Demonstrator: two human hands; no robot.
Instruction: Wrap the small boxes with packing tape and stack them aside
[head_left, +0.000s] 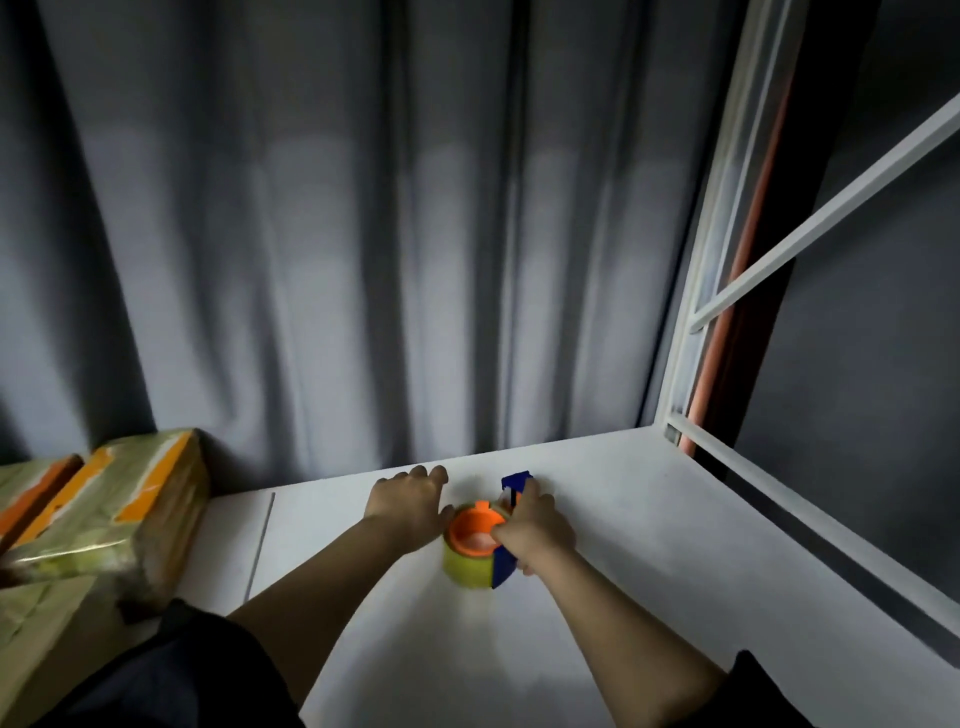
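Observation:
A tape dispenser (475, 545) with a yellowish tape roll, an orange core and a blue frame stands on the white table (649, 545). My right hand (535, 525) grips its blue frame from the right side. My left hand (408, 501) lies just left of the roll, fingers fairly straight on the table, thumb close to the orange core. Tape-wrapped boxes (111, 512) with orange patches are stacked at the left edge of the table.
A grey curtain (337, 234) hangs behind the table. A white window frame (737, 270) rises at the right, with a white sill rail along the table's right edge. A plain cardboard box (41, 634) sits at the lower left.

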